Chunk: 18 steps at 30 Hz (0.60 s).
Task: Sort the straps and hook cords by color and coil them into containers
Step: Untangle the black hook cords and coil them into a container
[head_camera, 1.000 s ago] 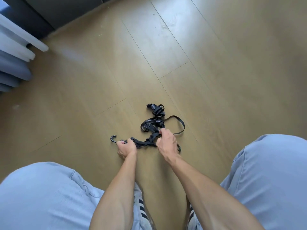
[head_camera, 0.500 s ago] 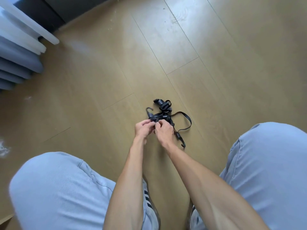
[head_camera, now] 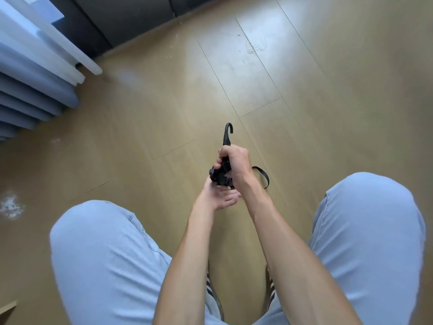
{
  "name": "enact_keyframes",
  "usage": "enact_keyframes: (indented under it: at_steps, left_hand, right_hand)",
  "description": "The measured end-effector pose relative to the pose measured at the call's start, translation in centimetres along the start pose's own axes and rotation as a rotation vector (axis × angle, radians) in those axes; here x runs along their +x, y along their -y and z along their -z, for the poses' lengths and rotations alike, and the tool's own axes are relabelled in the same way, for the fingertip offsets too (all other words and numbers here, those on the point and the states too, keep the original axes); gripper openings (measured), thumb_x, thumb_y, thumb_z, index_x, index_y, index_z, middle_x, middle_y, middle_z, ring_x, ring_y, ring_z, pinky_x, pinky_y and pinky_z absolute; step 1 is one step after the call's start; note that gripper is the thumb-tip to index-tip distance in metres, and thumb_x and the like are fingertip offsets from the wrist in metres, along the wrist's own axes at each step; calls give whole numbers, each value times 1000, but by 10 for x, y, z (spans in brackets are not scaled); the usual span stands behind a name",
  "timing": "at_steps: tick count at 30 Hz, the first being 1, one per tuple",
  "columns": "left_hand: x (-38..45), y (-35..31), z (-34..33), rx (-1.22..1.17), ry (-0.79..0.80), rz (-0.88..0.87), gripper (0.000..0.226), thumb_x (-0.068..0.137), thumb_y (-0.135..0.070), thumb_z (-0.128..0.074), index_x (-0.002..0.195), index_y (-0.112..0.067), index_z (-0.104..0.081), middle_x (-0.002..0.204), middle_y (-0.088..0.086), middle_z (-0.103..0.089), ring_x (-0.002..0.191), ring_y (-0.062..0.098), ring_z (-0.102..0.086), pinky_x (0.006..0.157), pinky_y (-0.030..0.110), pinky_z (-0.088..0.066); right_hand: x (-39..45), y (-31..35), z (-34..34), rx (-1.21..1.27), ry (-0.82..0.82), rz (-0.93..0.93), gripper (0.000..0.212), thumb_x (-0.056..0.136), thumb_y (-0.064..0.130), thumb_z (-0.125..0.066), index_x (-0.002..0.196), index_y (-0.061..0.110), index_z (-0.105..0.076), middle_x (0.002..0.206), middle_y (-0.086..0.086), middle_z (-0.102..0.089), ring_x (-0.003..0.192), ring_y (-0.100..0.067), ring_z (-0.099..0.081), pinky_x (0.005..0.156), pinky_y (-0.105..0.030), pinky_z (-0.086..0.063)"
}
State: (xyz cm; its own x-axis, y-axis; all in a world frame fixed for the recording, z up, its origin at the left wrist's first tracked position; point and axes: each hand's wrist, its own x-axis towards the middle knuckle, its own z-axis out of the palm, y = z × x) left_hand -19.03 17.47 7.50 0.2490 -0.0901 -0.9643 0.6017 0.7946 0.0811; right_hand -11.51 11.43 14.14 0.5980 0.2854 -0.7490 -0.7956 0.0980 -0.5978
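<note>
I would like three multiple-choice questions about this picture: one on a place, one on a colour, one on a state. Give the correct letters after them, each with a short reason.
1. Where does the hook point?
A. away from the person, beyond the right hand
B. toward the knees
C. under a shoe

2. What colour is the strap bundle?
A. red
B. black
C. yellow

3. What is the right hand doing?
A. resting flat on the floor
B. hanging idle
C. gripping the cord

Answers: 1 A, the hook sticks out past the knuckles. 2 B, all the webbing is black. 3 C, its fingers curl round the cord while the left hand cups the bundle from below.
</note>
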Motion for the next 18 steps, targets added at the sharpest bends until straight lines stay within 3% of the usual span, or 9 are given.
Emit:
enact_keyframes:
  at_steps: [1, 3, 6, 9, 11, 15, 18]
  left_hand:
    - [-2, -1, -3, -174, 86, -17, 32, 97, -36, -46, 88, -9, -61, 73, 14, -71, 66, 29, -72, 68, 36, -58]
    - [-3, -10, -5, -427, 80, -125, 27, 102, -24, -43, 89, -7, -61, 74, 11, -69, 67, 23, -66, 66, 34, -58]
    - [-8, -30, 7, -504, -54, -307, 21, 96, -5, -44, 84, -7, -61, 78, 3, -63, 65, 14, -57, 60, 25, -47]
    - [-21, -55, 27, -613, -51, -456, 21, 94, -2, -43, 81, -10, -57, 74, 0, -61, 63, 13, -54, 63, 28, -43]
    - [-30, -73, 35, -651, -77, -516, 19, 97, -5, -44, 83, -13, -55, 79, 0, -60, 63, 12, -52, 62, 26, -41]
    - [-46, -95, 29, -471, -152, -587, 15, 98, -3, -46, 89, -14, -51, 82, 4, -62, 58, 12, -47, 60, 21, -40]
    - [-55, -93, 3, -12, -193, -746, 14, 91, 3, -51, 91, -9, -58, 77, 5, -59, 55, 12, -49, 56, 19, -41]
  right_hand:
    - [-3, 2, 3, -8, 28, -53, 12, 64, 6, -55, 76, 5, -54, 56, -9, -49, 44, -21, -45, 47, -27, -44]
    - [-6, 3, 13, -100, 34, -91, 18, 58, 12, -58, 75, 8, -55, 58, -7, -46, 44, -18, -40, 45, -22, -35]
    - [-8, 0, 35, -218, -97, -77, 18, 65, 25, -64, 77, 12, -58, 58, -3, -43, 43, -15, -35, 45, -22, -28]
    - [-7, -1, 53, -357, -373, -9, 47, 75, 54, -65, 74, 7, -68, 56, -4, -52, 48, -16, -44, 50, -28, -39]
    - [-5, -3, 59, -412, -570, 52, 57, 81, 54, -63, 81, -2, -68, 64, -12, -63, 55, -21, -55, 62, -36, -51]
    - [-9, -1, 55, -507, -652, 110, 42, 89, 46, -55, 73, 8, -61, 69, -5, -68, 72, -28, -65, 67, -33, -47]
    - [-14, 4, 33, -558, -499, 227, 28, 97, 38, -42, 101, 13, -55, 77, -2, -73, 85, -28, -64, 76, -38, -49]
